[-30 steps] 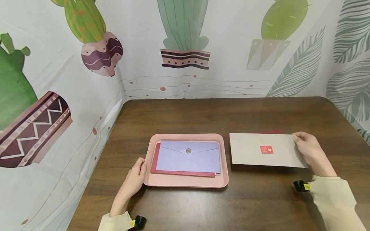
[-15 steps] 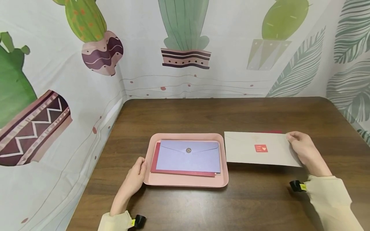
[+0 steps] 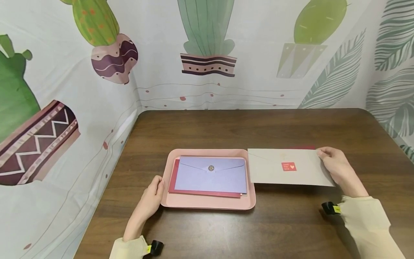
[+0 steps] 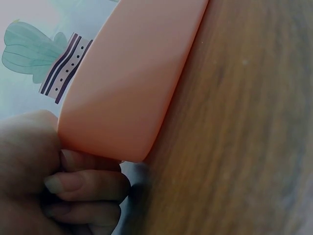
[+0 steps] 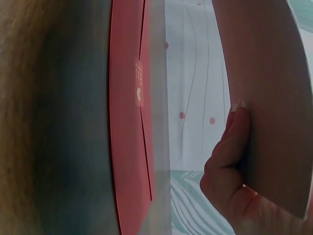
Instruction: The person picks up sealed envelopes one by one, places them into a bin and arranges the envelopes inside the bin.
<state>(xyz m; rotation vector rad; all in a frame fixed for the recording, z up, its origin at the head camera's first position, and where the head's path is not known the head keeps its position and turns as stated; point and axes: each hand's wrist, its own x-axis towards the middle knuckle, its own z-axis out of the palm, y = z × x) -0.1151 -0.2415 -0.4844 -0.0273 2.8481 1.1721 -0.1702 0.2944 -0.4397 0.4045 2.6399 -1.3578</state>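
My right hand pinches the right end of a cream envelope with a red sticker. Its left edge overlaps the right rim of a pink tray. In the right wrist view, the cream envelope is raised over a red envelope lying on the table. At the tray's left side, my left hand grips the rim, fingers curled under the corner in the left wrist view. Inside the tray lies a lavender envelope with a round gold seal, on top of a red envelope. Another pale edge shows beneath them.
The dark wooden table reaches back to a cactus-print curtain. A black wrist camera sits at the left cuff and another black wrist camera at the right cuff.
The right hand has carried the cream envelope left, from beside the tray to over its right rim. The left hand and the tray have stayed in place.
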